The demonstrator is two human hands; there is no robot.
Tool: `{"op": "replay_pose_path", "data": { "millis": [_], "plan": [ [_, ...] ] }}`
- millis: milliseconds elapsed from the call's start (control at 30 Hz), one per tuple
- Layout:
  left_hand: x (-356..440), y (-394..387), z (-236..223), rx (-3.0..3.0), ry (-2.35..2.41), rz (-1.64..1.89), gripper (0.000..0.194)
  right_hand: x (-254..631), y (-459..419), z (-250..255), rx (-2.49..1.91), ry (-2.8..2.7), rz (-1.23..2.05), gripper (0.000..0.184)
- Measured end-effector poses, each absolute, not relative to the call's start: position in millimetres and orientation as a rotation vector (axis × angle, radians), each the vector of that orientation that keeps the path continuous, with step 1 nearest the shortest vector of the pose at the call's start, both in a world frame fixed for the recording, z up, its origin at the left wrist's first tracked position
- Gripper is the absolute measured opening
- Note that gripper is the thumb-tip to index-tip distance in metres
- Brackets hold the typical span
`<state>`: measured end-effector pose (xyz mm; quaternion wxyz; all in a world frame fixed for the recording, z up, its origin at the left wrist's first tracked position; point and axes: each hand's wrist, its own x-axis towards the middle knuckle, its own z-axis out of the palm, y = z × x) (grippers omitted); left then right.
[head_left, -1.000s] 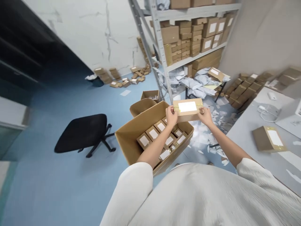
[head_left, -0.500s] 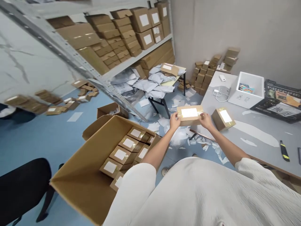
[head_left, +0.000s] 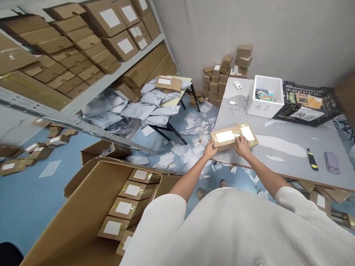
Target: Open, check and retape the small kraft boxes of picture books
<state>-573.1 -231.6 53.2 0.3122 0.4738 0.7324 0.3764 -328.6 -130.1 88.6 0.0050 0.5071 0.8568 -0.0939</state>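
Observation:
A long cardboard box (head_left: 226,137) with a white label and clear tape is gripped at its two ends, over the near left edge of the grey table (head_left: 291,129). My left hand (head_left: 210,150) closes on its left end. At the other end, my right hand (head_left: 242,146) has its fingers bent over the edge, close against a second taped box (head_left: 248,133) with a white label on the table. Whether the held box rests on the tabletop I cannot tell. To my left, a big open carton (head_left: 83,207) holds several labelled boxes (head_left: 124,207).
On the table are a white foam bin (head_left: 266,96), a black crate (head_left: 310,103), a cutter knife (head_left: 312,159) and a charger cable (head_left: 235,105). Shelving (head_left: 111,77) full of boxes stands left. Grey mailer bags (head_left: 155,105) cover a small table; paper scraps (head_left: 191,159) litter the floor.
My view has swung right, from the big carton and chair toward the grey table. The held box has come from above the carton's edge to beside the second box, still between both hands.

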Motion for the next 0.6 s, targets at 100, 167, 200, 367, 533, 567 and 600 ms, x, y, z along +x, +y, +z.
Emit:
{"op": "replay_pose_path", "data": {
  "millis": [100,167,200,367,533,567,600],
  "plan": [
    [-563.9,-212.4,54.1,1.290,1.913,0.936,0.064,-320.9,-122.3,89.7,1.602,2.664,-0.371,0.063],
    [-557.6,-200.6,55.4,1.313,1.891,0.921,0.063,-316.5,-119.4,91.7,1.583,2.661,-0.415,0.064],
    [-554.7,-195.9,55.9,1.324,1.874,0.921,0.063,-314.9,-118.9,92.9,1.577,2.661,-0.430,0.063],
    [-554.0,-194.9,57.7,1.353,1.851,0.965,0.061,-324.5,-123.0,97.9,1.503,2.733,-0.485,0.063],
    [-591.9,-235.9,59.9,1.261,1.992,1.019,0.057,-379.5,-135.4,98.8,1.289,2.795,-0.562,0.057],
    [-603.2,-248.5,60.3,1.228,2.027,1.038,0.056,-395.2,-140.1,98.7,1.234,2.804,-0.572,0.056],
    [-615.1,-262.5,60.4,1.189,2.062,1.062,0.055,-411.9,-145.8,98.5,1.171,2.818,-0.579,0.055]
  ]
}}
